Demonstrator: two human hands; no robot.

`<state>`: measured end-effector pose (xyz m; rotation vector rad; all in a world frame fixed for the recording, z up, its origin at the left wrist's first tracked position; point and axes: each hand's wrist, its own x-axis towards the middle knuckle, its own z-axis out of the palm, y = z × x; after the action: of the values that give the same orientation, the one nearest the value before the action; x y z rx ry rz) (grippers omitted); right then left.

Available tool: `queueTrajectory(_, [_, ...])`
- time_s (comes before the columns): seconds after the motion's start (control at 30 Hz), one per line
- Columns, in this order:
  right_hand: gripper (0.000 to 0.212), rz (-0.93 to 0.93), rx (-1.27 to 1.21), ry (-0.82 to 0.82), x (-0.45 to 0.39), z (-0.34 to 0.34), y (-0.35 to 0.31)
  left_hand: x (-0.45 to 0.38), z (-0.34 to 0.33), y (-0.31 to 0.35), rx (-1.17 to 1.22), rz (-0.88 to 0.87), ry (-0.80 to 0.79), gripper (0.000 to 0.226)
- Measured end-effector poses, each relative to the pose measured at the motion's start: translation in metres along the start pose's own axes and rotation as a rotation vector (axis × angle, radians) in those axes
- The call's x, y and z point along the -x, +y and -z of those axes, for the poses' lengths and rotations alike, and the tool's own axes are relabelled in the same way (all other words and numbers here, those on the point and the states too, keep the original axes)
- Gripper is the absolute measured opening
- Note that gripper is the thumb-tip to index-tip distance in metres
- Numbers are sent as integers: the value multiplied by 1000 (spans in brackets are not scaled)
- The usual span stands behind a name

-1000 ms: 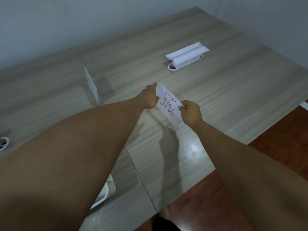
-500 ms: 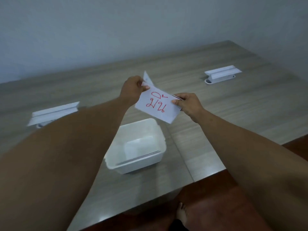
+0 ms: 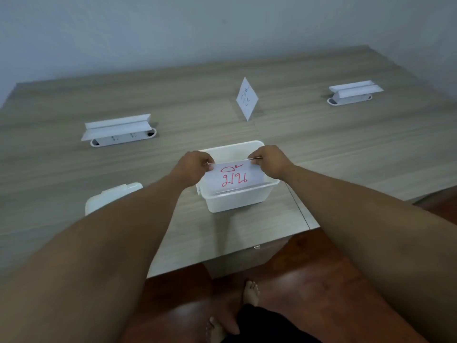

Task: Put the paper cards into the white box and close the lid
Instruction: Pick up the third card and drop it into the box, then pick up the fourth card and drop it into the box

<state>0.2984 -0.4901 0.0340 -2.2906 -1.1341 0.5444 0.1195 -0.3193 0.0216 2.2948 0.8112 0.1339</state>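
Cards: one (image 3: 235, 178) over the box (image 3: 237, 201), one (image 3: 247, 99) standing behind.

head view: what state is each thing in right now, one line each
white box: open, no lid on
red-lettered card: held flat over the box opening
left hand: pinching the card's left end
right hand: pinching its right end
lid: off, lying left of the box
second card: standing on the table behind the box
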Motion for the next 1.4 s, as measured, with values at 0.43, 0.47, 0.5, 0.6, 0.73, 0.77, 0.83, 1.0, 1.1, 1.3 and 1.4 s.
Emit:
queueTrajectory(0.43, [20,-49,141,-413,-22,-8,29,-7,-20,-6,-344,-112,-383,29])
queueTrajectory(0.47, [19,-71,84,-414,-29,-4,29,-14,-17,-4,-337,-102,-386,29])
queueTrajectory(0.5, [18,-93,23,-399,-38,0,28,-22,-12,-2,-334,-99,-365,28])
queueTrajectory(0.6, [14,-109,-139,-274,-75,21,20,-59,6,7,-379,-134,-244,25])
queueTrajectory(0.73, [16,-88,-175,-39,-135,53,18,-121,29,22,-393,-158,-110,30])
queueTrajectory(0.77, [18,-95,-165,5,-151,61,20,-138,33,26,-389,-151,-91,31])
queueTrajectory(0.83, [21,-114,-128,81,-182,72,29,-172,41,34,-388,-108,-72,36])
queueTrajectory(1.0, [28,-174,-59,159,-255,85,55,-246,50,55,-413,2,-96,51])
queueTrajectory(1.1, [30,-242,-79,175,-296,84,68,-284,53,66,-407,16,-96,52])
queueTrajectory(1.3, [42,-387,-196,171,-367,75,87,-335,44,63,-420,33,-144,54])
queueTrajectory(1.4, [40,-456,-234,116,-394,60,87,-352,41,56,-424,67,-150,56])
